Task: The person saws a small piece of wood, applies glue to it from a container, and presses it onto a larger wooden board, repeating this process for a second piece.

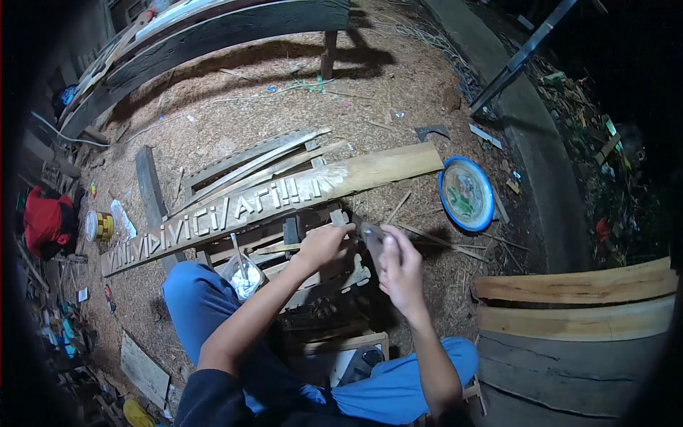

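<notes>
Grey flat piece (373, 239), blurred, in right hand (400, 270)

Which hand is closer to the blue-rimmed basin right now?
Right. The right hand is below and to the left of the basin in the picture; the left hand is farther off to the left.
</notes>
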Demonstrator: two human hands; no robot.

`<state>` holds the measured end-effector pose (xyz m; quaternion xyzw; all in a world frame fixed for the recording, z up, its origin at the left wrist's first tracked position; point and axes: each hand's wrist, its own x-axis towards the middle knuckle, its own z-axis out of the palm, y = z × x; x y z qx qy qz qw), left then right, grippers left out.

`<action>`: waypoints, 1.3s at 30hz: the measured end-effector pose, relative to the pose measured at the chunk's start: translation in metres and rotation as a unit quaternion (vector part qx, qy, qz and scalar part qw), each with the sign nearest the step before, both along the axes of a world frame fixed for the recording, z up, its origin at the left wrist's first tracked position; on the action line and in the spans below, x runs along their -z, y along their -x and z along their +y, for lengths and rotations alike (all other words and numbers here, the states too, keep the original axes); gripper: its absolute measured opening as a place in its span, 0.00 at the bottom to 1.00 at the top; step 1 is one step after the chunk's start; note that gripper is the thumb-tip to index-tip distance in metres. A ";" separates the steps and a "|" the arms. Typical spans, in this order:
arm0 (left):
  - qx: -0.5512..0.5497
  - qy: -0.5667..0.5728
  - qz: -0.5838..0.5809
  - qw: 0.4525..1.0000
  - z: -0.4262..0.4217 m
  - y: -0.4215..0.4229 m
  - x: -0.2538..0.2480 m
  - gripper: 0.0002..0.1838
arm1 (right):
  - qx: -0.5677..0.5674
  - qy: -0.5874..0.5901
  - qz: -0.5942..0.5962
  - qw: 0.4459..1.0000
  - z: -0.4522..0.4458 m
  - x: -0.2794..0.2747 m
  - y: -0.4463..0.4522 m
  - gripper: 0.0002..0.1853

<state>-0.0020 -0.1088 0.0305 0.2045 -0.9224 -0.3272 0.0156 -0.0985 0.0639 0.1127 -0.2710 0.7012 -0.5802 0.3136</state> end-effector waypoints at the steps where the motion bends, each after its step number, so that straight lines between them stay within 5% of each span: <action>1: 0.006 0.002 -0.016 1.000 0.000 0.001 -0.007 0.22 | -0.007 -0.004 -0.011 1.000 -0.004 -0.001 -0.001 0.21; 6: -0.013 0.039 0.049 0.998 -0.001 -0.001 0.017 0.23 | -0.037 -0.042 0.013 0.998 0.008 -0.052 -0.002 0.20; 8: 0.003 0.035 0.034 0.999 0.001 -0.002 0.014 0.23 | 0.017 -0.021 -0.103 0.994 0.003 -0.043 -0.005 0.20; 10: 0.016 0.026 0.000 1.000 0.002 0.000 0.005 0.24 | 0.005 -0.002 -0.016 1.000 -0.008 -0.008 0.001 0.19; 13: 0.006 0.052 0.034 0.998 0.001 -0.001 0.016 0.24 | -0.045 -0.008 0.027 0.999 0.001 -0.055 0.003 0.19; 15: 0.004 0.043 0.019 0.999 0.001 0.002 0.011 0.25 | -0.009 -0.164 -0.081 0.983 0.010 -0.095 0.004 0.20; 18: 0.022 0.033 -0.026 0.999 0.005 0.002 0.003 0.25 | 0.027 -0.019 0.051 0.998 -0.004 -0.026 0.004 0.18; 22: 0.015 0.053 0.007 0.998 0.000 -0.001 0.016 0.35 | -0.028 -0.045 0.047 0.997 0.005 -0.068 0.002 0.17; 26: -0.002 0.025 -0.036 0.999 0.005 0.004 0.001 0.28 | 0.025 -0.092 -0.074 0.993 0.011 -0.059 0.010 0.17; 29: 0.010 0.028 -0.052 0.998 0.009 0.005 -0.004 0.23 | -0.018 0.017 0.065 0.998 -0.002 -0.026 0.010 0.17; 32: -0.001 0.015 -0.045 0.999 0.005 0.007 -0.001 0.19 | -0.030 -0.039 0.029 0.998 0.012 -0.078 0.009 0.17; 36: -0.012 0.030 -0.034 0.999 0.009 0.005 0.001 0.19 | 0.020 -0.002 0.026 0.999 0.003 -0.015 0.010 0.17; 39: -0.008 0.036 -0.019 0.999 0.009 0.004 -0.003 0.20 | -0.002 -0.016 0.024 1.000 0.002 -0.040 0.007 0.17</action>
